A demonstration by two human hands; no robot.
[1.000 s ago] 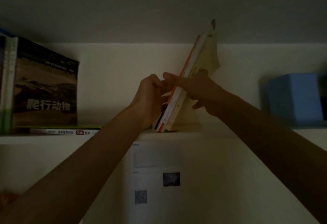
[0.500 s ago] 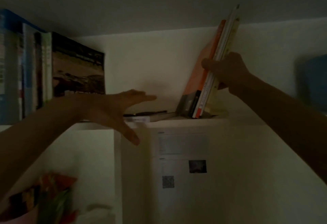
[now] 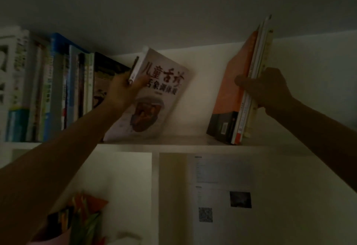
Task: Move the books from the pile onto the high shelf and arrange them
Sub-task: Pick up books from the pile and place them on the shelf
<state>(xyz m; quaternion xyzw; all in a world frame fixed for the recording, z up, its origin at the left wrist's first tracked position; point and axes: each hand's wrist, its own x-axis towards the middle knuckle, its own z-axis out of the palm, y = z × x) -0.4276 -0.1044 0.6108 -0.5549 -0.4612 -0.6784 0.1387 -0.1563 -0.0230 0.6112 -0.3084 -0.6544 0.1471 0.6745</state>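
A row of books [image 3: 48, 93] already stood at the high shelf's [image 3: 183, 145] left. The left hand [image 3: 123, 90], fingers clamped, tilted a white cookbook [image 3: 152, 97] towards them; the right hand [image 3: 266, 90] gripped leaning books [image 3: 239, 90] farther right, both awaiting straightening.

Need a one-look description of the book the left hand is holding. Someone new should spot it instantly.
Start at the high white shelf under the ceiling, then the upright row of books at its left end. Just right of that row, the left hand grips a tilted book: the only pale front cover showing, with large dark Chinese characters above a brownish picture.
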